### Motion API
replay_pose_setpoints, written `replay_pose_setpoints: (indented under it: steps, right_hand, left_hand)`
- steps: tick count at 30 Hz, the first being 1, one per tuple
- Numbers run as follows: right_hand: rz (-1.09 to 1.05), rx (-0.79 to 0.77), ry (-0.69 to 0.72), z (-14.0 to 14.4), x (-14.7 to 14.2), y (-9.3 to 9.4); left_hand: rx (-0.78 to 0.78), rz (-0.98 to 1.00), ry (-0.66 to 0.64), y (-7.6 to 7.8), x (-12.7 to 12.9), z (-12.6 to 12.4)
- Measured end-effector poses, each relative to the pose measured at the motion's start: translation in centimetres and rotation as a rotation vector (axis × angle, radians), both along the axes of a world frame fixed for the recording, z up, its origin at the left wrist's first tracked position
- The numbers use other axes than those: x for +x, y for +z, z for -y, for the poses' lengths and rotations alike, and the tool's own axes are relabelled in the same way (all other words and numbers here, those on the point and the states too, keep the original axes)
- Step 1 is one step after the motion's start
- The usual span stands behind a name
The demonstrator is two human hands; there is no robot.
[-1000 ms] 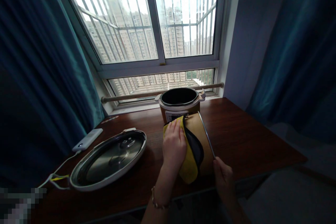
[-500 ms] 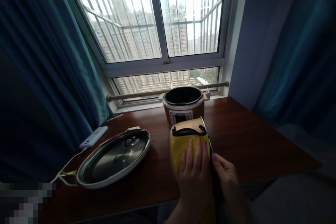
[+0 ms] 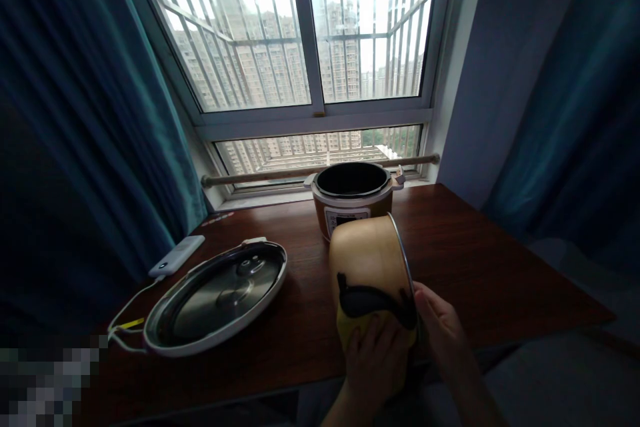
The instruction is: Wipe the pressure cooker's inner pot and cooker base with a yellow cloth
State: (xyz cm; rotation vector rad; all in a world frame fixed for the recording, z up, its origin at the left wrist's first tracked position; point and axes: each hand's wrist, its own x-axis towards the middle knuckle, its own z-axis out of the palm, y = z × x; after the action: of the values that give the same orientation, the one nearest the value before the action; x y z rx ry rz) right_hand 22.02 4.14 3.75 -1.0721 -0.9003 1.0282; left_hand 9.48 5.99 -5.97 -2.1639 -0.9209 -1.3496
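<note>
A tan inner pot (image 3: 367,250) lies tilted on its side above the near edge of the wooden table (image 3: 480,267), its metal rim to the right. My right hand (image 3: 437,323) grips that rim at its lower part. My left hand (image 3: 375,360) presses a yellow cloth with a black edge (image 3: 373,310) against the pot's lower outer wall. Behind the pot stands the orange cooker body (image 3: 350,197), its top uncovered and dark inside.
The cooker's lid (image 3: 217,297) lies upside down on the left of the table. A white power bank (image 3: 176,255) with a white cable sits beside it. Teal curtains hang on both sides, and a barred window with a wooden rod (image 3: 320,170) runs behind.
My left hand has slid the yellow cloth down the pot's wall toward me. More of the pot's tan side now shows. My right hand keeps its hold on the rim.
</note>
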Motion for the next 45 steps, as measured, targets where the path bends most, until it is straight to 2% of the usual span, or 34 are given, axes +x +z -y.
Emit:
replay_pose_setpoints:
  steps: [4, 8, 11, 13, 16, 21, 23, 26, 28, 31, 34, 38, 42, 45]
  right_hand:
    - [0.120, -0.010, -0.123, 1.5, 0.8, -3.4]
    - [0.216, -0.031, -0.207, 2.8, 0.4, -7.3]
    - [0.237, -0.024, -0.275, 3.0, 0.1, -8.7]
    - [0.211, -0.021, -0.297, 2.8, 0.0, -8.4]
    - [0.156, -0.010, -0.233, 2.5, 0.1, -6.8]
    - [0.110, -0.039, -0.303, 3.0, -0.4, -4.8]
    - [0.092, -0.051, -0.310, 3.4, -0.8, -4.5]
    - [0.073, -0.046, -0.301, 3.8, -1.3, -4.3]
    - [0.059, -0.042, -0.305, 3.8, -1.5, -4.0]
    - [0.017, -0.051, -0.286, 3.6, -1.7, -3.5]
    - [-0.054, -0.058, -0.231, 3.5, -1.9, -2.9]
    - [-0.176, -0.062, -0.172, 3.6, -2.1, -2.4]
    - [-0.261, -0.098, -0.134, 3.6, -2.2, -2.3]
    - [-0.258, -0.144, -0.166, 3.6, -2.3, -1.9]
  left_hand:
    - [0.006, -0.019, -0.023, 1.2, 0.2, -0.4]
    - [-0.013, -0.045, -0.011, 2.0, 0.3, -0.2]
    - [-0.088, -0.078, 0.019, 3.6, 1.0, 0.0]
    - [-0.141, -0.106, 0.028, 5.2, 1.5, 0.1]
    - [-0.191, -0.131, 0.016, 8.0, 2.0, 0.1]
    - [-0.357, -0.076, 0.111, 12.1, 0.5, -1.8]
    - [-0.456, -0.013, 0.132, 13.3, -0.7, -3.0]
    - [-0.549, 0.084, 0.069, 14.0, -2.1, -4.2]
    - [-0.549, 0.116, 0.067, 14.0, -2.3, -4.1]
    - [-0.455, 0.053, 0.136, 13.1, -1.3, -2.6]
    - [-0.300, -0.025, 0.120, 11.3, 0.5, -0.4]
    - [-0.172, 0.002, 0.061, 8.5, 2.1, 1.2]
    - [-0.083, 0.031, 0.028, 6.8, 0.8, 0.7]
    - [-0.160, 0.117, 0.032, 6.4, -1.5, -0.4]
